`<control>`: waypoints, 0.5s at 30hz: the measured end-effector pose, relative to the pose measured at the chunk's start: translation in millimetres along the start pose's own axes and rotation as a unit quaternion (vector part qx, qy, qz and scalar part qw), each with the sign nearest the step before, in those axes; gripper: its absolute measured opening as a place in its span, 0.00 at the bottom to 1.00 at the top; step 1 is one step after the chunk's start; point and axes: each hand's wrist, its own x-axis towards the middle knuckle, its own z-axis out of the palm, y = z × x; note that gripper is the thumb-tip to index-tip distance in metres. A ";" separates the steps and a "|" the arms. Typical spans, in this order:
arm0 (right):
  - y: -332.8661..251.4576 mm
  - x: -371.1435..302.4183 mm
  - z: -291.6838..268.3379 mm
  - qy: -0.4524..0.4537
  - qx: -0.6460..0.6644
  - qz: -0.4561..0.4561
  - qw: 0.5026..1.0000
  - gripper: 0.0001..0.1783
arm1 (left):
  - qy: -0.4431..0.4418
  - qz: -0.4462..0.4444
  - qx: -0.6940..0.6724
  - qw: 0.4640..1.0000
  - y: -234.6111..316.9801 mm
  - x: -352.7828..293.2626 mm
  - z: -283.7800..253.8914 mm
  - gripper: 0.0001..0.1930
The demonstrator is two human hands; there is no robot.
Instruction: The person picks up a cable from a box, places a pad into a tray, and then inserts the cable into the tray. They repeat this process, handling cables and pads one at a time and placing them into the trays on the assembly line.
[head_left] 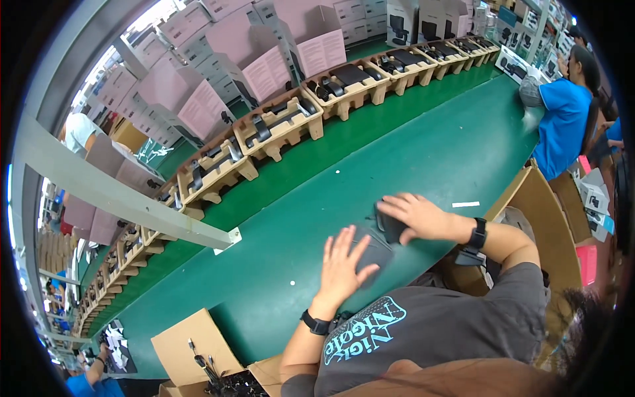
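My left hand (342, 268) lies with its fingers spread on a dark grey flat piece (376, 259), which is blurred and rests on the green bench near my body. A black boxy piece (390, 226) stands just beyond it to the right. Around its top and near side, my right hand (418, 217) has its fingers and thumb. The two pieces are close together, perhaps touching. Their exact kind cannot be made out.
Cardboard pulp trays (344, 99) holding black parts run along the green conveyor (291, 173) beyond the bench (436, 159). A grey metal post (132, 188) crosses the left. Open cartons stand at my right (522, 192) and lower left (192, 341). A blue-shirted co-worker (565, 119) is at the far right.
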 end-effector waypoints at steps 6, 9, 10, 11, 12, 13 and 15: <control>10.1 71.5 11.7 0.111 0.056 0.008 0.992 0.41 | 0.165 -0.181 0.050 0.968 -61.2 -21.9 -14.4 0.28; -0.4 103.4 -3.9 0.021 0.007 -0.014 1.000 0.24 | 0.178 -0.190 0.049 0.964 -71.9 -33.0 -19.5 0.27; -2.3 112.0 -11.8 0.026 0.003 -0.023 0.999 0.24 | 0.179 -0.187 0.054 0.964 -69.8 -33.8 -18.2 0.27; -2.5 122.4 -20.4 0.030 0.081 0.003 0.996 0.21 | 0.174 -0.183 0.059 0.966 -68.8 -34.7 -18.8 0.27; -3.1 133.5 -30.4 0.032 0.159 0.027 0.986 0.17 | 0.167 -0.182 0.063 0.967 -67.9 -35.0 -19.8 0.27; -3.6 144.3 -42.5 0.099 0.158 0.012 0.982 0.12 | 0.163 -0.185 0.062 0.967 -65.7 -35.0 -20.4 0.27; 10.6 176.4 -53.5 0.237 0.279 -0.018 0.930 0.09 | 0.164 -0.183 0.055 0.968 -61.6 -34.6 -20.6 0.26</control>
